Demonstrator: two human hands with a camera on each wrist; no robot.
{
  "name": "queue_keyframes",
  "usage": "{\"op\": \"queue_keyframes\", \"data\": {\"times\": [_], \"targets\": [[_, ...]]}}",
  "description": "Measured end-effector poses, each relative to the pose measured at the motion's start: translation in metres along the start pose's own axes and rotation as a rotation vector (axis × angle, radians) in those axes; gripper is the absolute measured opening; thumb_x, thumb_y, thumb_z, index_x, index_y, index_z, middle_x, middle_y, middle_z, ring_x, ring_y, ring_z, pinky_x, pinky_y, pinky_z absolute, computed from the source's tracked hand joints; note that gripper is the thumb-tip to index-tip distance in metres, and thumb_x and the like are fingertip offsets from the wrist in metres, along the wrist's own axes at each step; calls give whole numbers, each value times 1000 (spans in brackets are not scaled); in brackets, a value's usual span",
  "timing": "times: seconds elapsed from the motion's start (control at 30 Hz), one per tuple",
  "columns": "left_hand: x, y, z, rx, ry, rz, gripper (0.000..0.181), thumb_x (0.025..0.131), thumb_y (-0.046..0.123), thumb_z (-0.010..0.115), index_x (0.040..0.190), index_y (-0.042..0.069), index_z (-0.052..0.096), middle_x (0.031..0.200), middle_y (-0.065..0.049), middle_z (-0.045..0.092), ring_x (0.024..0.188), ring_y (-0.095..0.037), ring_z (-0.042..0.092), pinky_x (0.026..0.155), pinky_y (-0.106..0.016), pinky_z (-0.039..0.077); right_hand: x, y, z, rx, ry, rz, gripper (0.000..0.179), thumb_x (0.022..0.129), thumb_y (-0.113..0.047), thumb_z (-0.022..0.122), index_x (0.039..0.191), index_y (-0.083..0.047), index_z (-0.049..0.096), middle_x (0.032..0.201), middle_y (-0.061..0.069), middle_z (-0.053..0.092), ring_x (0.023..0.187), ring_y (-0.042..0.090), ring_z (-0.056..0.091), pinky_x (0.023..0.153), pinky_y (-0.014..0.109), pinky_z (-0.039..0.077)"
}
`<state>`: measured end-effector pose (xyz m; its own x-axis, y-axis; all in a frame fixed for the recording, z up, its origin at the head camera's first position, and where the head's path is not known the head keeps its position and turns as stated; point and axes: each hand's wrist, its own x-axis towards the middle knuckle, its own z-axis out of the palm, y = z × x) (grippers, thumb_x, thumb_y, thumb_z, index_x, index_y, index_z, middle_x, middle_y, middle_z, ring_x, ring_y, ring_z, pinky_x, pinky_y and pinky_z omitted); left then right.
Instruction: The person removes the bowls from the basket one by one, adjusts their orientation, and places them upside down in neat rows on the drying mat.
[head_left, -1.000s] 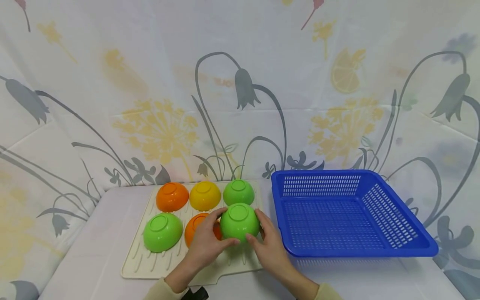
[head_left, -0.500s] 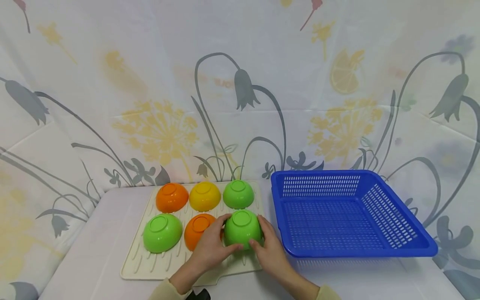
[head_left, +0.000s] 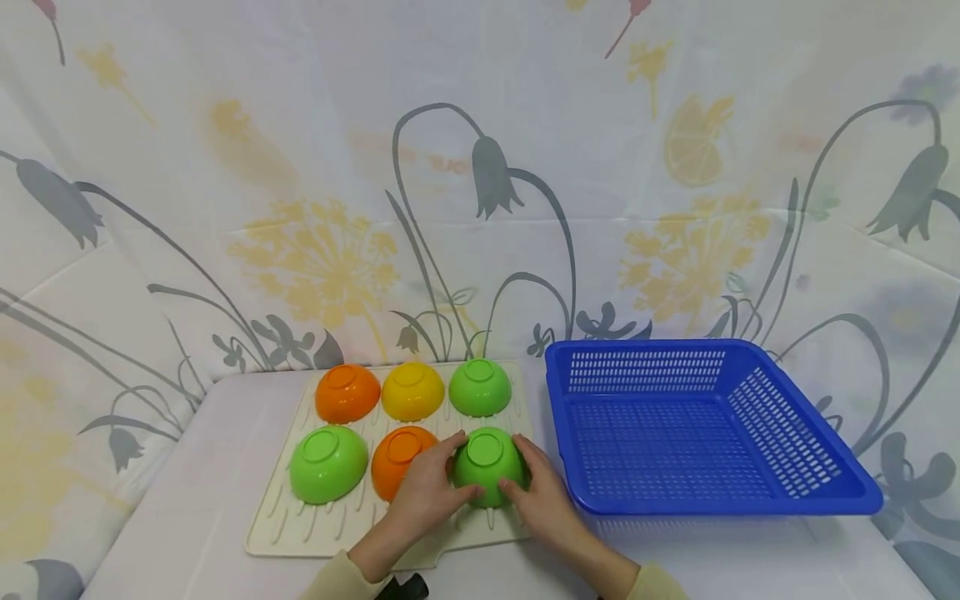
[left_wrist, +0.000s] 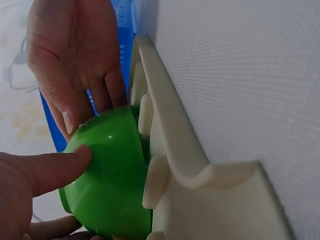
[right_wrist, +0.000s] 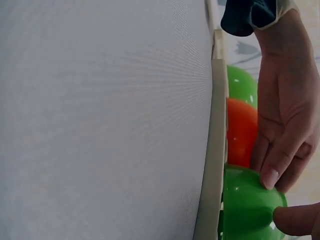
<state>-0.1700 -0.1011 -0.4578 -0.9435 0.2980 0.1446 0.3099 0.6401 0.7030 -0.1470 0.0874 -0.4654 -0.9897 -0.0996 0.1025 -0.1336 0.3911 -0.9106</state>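
A green bowl (head_left: 489, 477) stands upside down at the front right of a cream draining tray (head_left: 296, 533). My left hand (head_left: 429, 493) holds its left side, with the thumb on the near wall. On the right side my right hand (head_left: 547, 506) holds it, thumb also at the front. In the left wrist view the bowl (left_wrist: 107, 175) has its rim down against the tray's ridges (left_wrist: 156, 180). The right wrist view shows the left fingers and thumb on the same bowl (right_wrist: 250, 205). Beside my left hand is an orange bowl (head_left: 397, 460), partly covered by it.
More upturned bowls sit on the tray: a green bowl (head_left: 327, 467) front left, and behind, an orange bowl (head_left: 347, 396), a yellow bowl (head_left: 412, 393) and another green bowl (head_left: 480, 390). A blue plastic basket (head_left: 712, 507) stands to the right. A patterned cloth (head_left: 480, 250) hangs behind.
The held green bowl has come down and slightly right, from raised above the tray to standing on it. Both hands have moved with it and still hold it.
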Motion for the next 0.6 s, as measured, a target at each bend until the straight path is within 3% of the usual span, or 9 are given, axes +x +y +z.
{"op": "queue_keyframes", "data": {"times": [0.37,0.6], "targets": [[0,2,1,0,19,10,72,76,16,88,136,-4,53,134,-19,59,119,-32,58,98,-49,49,2,1,-1,-7,-4,2,63,91,-2,67,146,9,39,150,31,35,142,46,29,115,58,22],[-1,5,-2,-11,38,10,67,78,13,86,136,0,54,132,-16,60,109,-29,62,91,-45,54,-2,-9,-2,-3,18,-91,62,95,-7,65,149,5,38,152,26,36,143,42,29,115,58,23]]}}
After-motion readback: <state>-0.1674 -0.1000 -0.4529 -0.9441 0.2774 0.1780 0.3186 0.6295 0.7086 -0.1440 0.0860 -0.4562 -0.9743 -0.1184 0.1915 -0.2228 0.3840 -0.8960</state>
